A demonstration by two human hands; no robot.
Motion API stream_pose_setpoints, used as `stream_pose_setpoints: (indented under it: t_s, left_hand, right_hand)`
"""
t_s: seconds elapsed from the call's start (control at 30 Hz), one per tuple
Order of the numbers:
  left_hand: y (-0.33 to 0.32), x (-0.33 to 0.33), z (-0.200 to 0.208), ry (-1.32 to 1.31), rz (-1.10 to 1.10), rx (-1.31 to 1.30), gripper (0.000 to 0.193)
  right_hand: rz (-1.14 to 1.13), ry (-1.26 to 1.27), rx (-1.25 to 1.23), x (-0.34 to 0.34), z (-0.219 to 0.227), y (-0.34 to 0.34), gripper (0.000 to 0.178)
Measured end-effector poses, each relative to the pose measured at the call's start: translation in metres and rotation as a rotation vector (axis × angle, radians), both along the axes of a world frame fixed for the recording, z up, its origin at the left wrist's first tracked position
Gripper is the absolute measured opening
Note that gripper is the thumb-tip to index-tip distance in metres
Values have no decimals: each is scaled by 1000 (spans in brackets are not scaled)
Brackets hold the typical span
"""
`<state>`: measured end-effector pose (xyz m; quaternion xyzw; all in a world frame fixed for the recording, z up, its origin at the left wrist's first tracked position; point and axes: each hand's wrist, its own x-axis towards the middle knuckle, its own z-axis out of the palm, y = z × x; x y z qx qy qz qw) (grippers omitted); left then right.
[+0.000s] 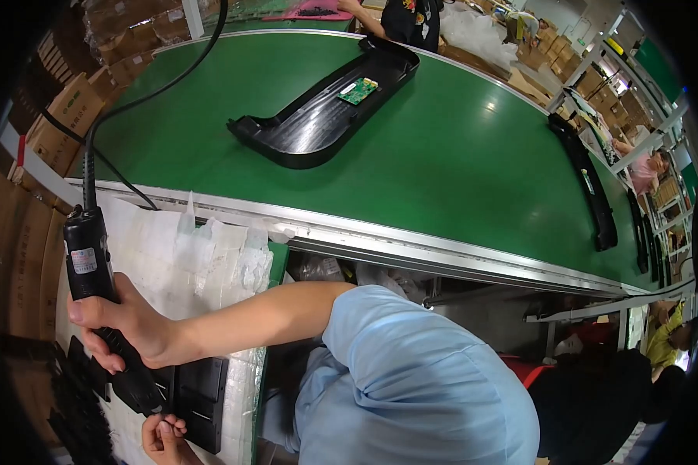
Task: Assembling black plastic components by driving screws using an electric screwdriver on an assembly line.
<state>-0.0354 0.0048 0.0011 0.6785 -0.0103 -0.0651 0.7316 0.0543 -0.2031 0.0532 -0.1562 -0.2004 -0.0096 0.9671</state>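
My right hand [136, 325] is wrapped round a black corded electric screwdriver [91, 252], which tilts with its tip toward the lower edge of the picture. Close by that tip, my left hand [165, 440] has its fingertips pinched together; whatever they hold is too small to make out. Under and beside the tool lies a flat black plastic part [205, 395], partly hidden by the screwdriver and my right hand. It rests on a worktop covered with white padded sheeting [159, 252].
Beyond the worktop runs a green conveyor belt [457, 178] with a metal edge. A long black plastic housing [306, 128] with a green circuit board [358, 91] lies on it. Farther right is another black housing [585, 186]. Cartons [70, 116] stand at left. Other people work around the line.
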Motion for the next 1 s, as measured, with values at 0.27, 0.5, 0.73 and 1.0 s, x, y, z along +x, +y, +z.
stream_pose_setpoints:
  t_s: [0.27, 0.5, 0.73, 1.0]
  left_hand:
    - [10, -4, -15, -108, 132, 73, 21]
    - [-13, -3, 6, 58, 50, -118, 11]
    - [-2, -1, -9, 10, -107, -317, 12]
    - [4, -10, -13, -106, -140, -352, 11]
  right_hand:
    - [58, 57, -5, -3, -2, 21, 35]
    - [177, -118, -117, -3, -14, 5, 28]
    - [189, -258, -192, -1, -11, -4, 34]
    - [263, -177, -140, -1, -10, -1, 30]
